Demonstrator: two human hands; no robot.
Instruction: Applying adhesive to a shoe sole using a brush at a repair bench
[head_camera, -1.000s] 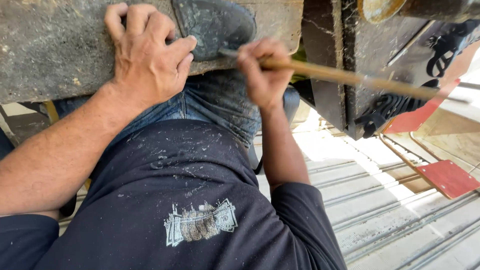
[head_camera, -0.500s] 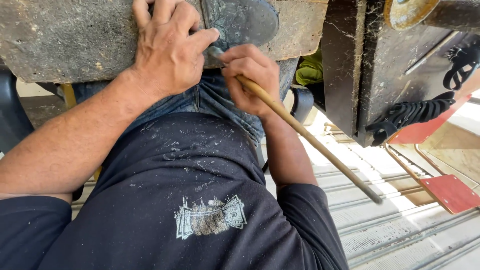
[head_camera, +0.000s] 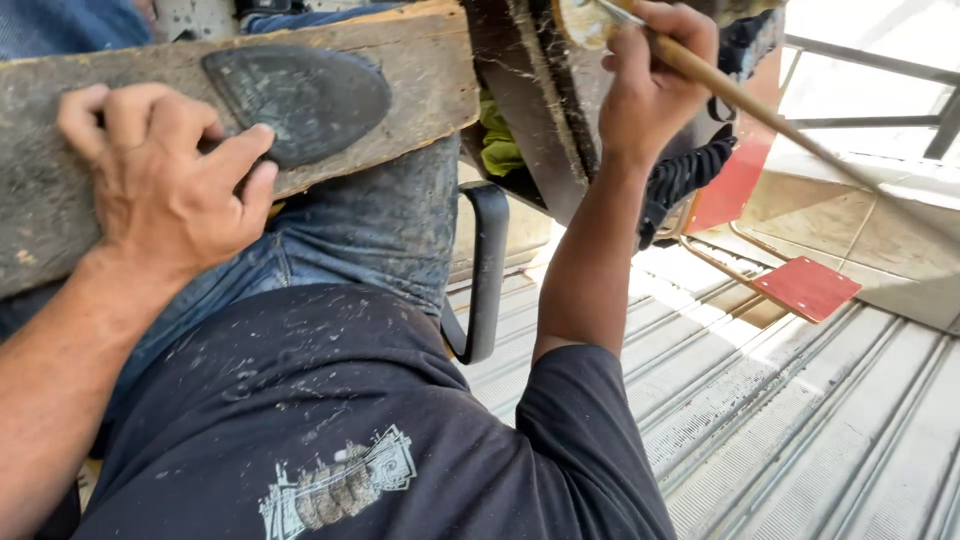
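I see left hand (head_camera: 165, 185) pressed flat on sole (head_camera: 300, 95), fingers spread, pinning it to board (head_camera: 400, 70) on lap so it can't slide. Right hand (head_camera: 650, 85) closed around brush handle (head_camera: 760, 110) near tip. Handle long axis runs upper left to lower right, tip end at tin (head_camera: 580, 20) up top.
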